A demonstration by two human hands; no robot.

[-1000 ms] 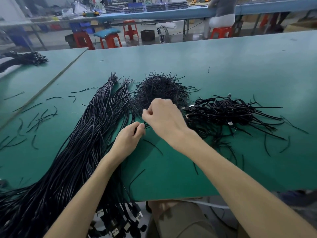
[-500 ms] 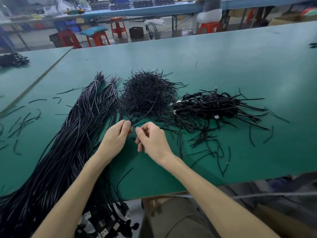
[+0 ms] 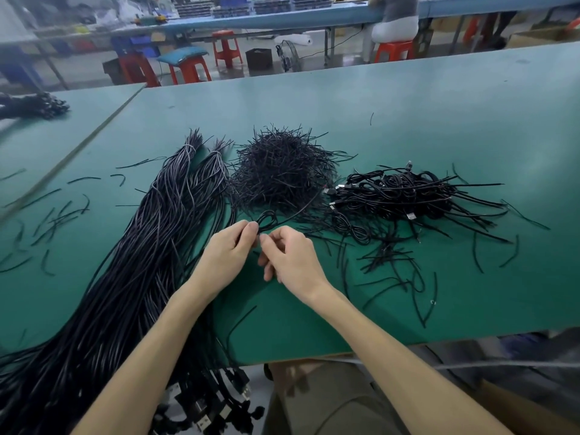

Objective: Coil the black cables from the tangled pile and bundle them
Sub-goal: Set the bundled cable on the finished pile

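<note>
Nearest the viewer, the silver-tipped plugs [image 3: 216, 414] of a sheaf of long black cables [image 3: 135, 262] hang over the front edge of the flat green table [image 3: 408, 312]. The sheaf itself runs diagonally up the left side of the table to bound ends at the far tip; the strands are thin, glossy and loosely parallel, tangled where they cross. Both forearms reach in from the near edge, and the hands meet just right of the sheaf. The left hand [image 3: 226, 255] has its fingers curled, thumb and fingertips pinching a loop of thin black cable [image 3: 266, 219], which stands above the fingers with one tail trailing away to the right. The right hand [image 3: 292, 259] is likewise curled, thumb and forefinger pinched at the neck of that loop and touching the left fingertips; whether it also holds a tie cannot be told. Beyond the hands, at centre, sits a bristling mound of short black wire ties [image 3: 282, 174]. To its right lies a heap of coiled black cables [image 3: 401, 196], each wound in small rings, with plugs and tie ends protruding. Stray ties [image 3: 53, 215] are scattered on the left of the table, and more lie loose on the right — near the heap. Past the table's far edge stand red plastic stools [image 3: 188, 69] and a long blue workbench [image 3: 298, 18].
</note>
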